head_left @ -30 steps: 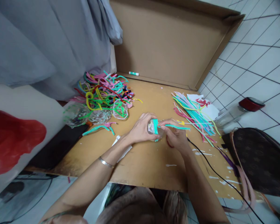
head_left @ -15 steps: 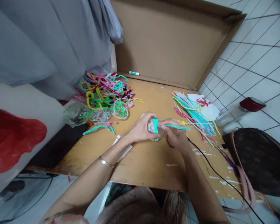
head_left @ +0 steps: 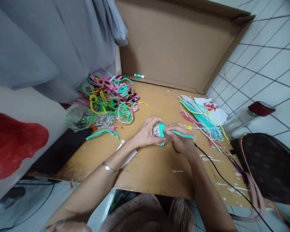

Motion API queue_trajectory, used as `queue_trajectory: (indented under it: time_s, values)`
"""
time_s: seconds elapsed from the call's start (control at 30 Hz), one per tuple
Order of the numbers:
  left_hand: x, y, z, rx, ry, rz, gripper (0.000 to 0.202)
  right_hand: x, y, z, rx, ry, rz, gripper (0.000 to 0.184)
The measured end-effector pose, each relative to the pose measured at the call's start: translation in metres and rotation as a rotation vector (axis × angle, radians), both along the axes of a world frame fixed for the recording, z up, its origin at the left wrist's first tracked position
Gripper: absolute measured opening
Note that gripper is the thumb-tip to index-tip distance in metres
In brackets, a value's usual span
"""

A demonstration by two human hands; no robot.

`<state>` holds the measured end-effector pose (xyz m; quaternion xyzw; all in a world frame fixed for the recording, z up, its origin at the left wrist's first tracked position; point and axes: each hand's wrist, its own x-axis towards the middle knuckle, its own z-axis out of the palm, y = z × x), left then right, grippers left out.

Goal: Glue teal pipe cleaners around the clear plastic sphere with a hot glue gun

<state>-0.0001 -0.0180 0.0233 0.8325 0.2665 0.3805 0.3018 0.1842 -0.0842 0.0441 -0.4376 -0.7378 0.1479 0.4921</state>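
Farthest left of our fingers we have a glossy red sheet (head_left: 16,146), and nearer to them a flat black object (head_left: 60,153). Beyond and to the left of our left fingers sits a tangle of fuzzy stems (head_left: 108,93) in pink, yellow, green, red and turquoise, with a group of clear, stem-trimmed pieces (head_left: 103,119) along its near edge. Closer to those fingers, to their left, we have a bent turquoise length (head_left: 102,132) with a pink bit at its end. A silver bangle (head_left: 110,168) circles our left wrist, and a white strip (head_left: 129,158) lies partly hidden beneath that forearm. Well beyond the left fingers, a glue stick (head_left: 139,76) rests at the foot of a cardboard panel (head_left: 174,42).

Our left fingers (head_left: 159,140) curl around a small clear container (head_left: 156,130), gripping it above the counter (head_left: 154,174); a turquoise band (head_left: 161,130) crosses it between thumb and forefinger. Just to its right, our right fingers (head_left: 171,128) pinch a turquoise stem (head_left: 183,134), its free end pointing right; whether it joins the band we cannot tell. Just beyond the right fingers lies something yellow (head_left: 188,127). To their right we have a spread of straight stems (head_left: 200,116), a paper with a red figure (head_left: 214,109), a red-lidded bottle (head_left: 240,117) and, farthest, a dark bag (head_left: 270,167).
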Motion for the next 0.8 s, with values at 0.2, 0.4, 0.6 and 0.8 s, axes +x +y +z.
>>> queue_trajectory:
  time_s: [0.2, 0.4, 0.6, 0.8]
  values:
    - [0.0000, 0.0028, -0.0027, 0.056, 0.000, -0.030, 0.055, 0.0012, 0.0013, -0.0022, 0.019, -0.019, 0.003, 0.009]
    - [0.0003, 0.0029, -0.0033, 0.064, -0.012, -0.052, 0.050, 0.0022, 0.0020, -0.0033, 0.002, -0.018, -0.014, 0.009]
    - [0.0003, 0.0049, -0.0062, 0.078, -0.008, -0.059, 0.047, 0.0022, 0.0015, -0.0029, -0.010, -0.020, -0.015, 0.009]
    - [-0.0006, 0.0062, -0.0066, 0.091, -0.007, -0.059, 0.052, 0.0021, 0.0011, -0.0029, -0.024, -0.016, -0.035, 0.009]
